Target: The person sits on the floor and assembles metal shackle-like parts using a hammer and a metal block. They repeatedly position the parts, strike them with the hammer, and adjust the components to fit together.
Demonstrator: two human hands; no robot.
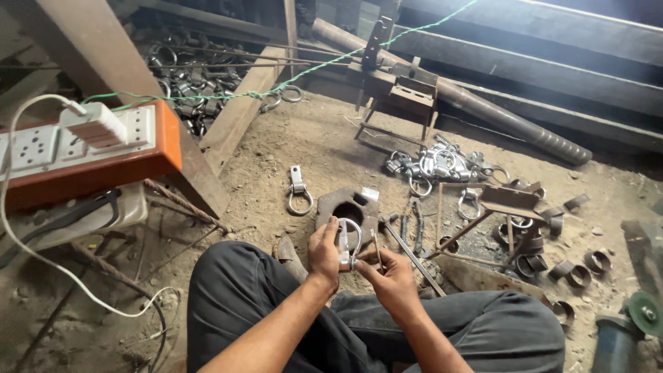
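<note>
- My left hand (323, 249) has its grip closed on a metal ring clamp (347, 243), fingers wrapped around the ring and its flat tab, held up just above my knees.
- My right hand (388, 271) pinches the lower end of the same clamp, and a thin metal rod (376, 250) sticks up from between its fingers; grip closed.
- Just beyond the clamp, on the dirt floor (276, 166), lies a rusty block with a round hole (349, 205).
- A finished ring clamp (299, 190) lies alone to the left of that block.
- A shiny heap of ring clamps (436, 164) sits farther off to the right, near a small rusty jig (399, 93).
- Short rusty pipe rings (579, 271) are scattered at near right.
- An orange and white power strip (83, 148) is at left, with a white plug in it.
</note>
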